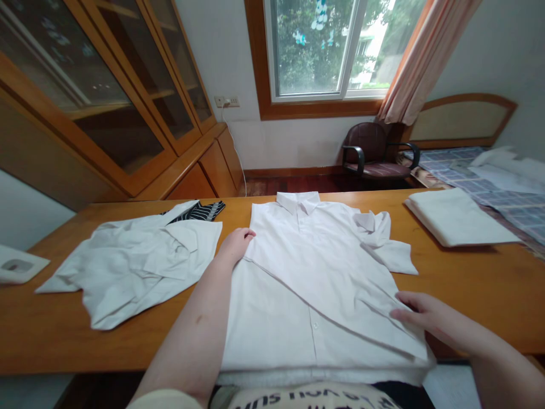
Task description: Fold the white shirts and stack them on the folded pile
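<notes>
White button-up collared shirt (315,267) lay on the wooden table (481,284), directly before the person, collar pointing away. The left hand (237,243), its fingers nearly closed, pinched the shirt's left edge below the shoulder. The right hand (415,312) touched the opposite side lower down, thumb and forefinger slightly parted; whether it gripped cloth could not be told. A crumpled white garment (123,261) lay to the left.
</notes>
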A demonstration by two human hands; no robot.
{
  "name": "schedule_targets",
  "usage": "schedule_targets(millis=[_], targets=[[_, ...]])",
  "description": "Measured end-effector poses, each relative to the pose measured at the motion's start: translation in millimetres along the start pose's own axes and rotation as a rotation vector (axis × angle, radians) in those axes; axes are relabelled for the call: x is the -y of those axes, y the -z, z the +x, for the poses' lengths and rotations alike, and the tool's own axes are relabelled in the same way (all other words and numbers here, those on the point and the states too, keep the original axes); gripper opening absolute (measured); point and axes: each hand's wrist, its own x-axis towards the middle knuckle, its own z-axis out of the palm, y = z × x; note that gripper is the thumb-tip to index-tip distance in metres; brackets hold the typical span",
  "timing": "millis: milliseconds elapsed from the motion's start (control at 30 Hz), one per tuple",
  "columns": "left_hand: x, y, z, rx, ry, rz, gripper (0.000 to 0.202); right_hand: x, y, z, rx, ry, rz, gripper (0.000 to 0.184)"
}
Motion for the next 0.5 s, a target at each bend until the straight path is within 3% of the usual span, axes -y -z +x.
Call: schedule_targets(millis=[100,267,367,500], targets=[[-1,1.1,-1,0.001,0.004,-0.001,0.022,6,-3,0,0.09,0.022,0.071,0.041],[-3,3.4,-4,-0.003,0.0,-0.007,0.023,5,-17,-7,0.331,-0.229,0.066,0.05],[-2,2.9,-4,-0.005,-0.01,-0.005,0.028,1,-20,-8,0.303,-0.25,0.035,0.048],[0,0.3,-2,-0.016,-0.023,0.017,0.037,-3,-19,-4,0.103,-0.11,0.086,0.046]])
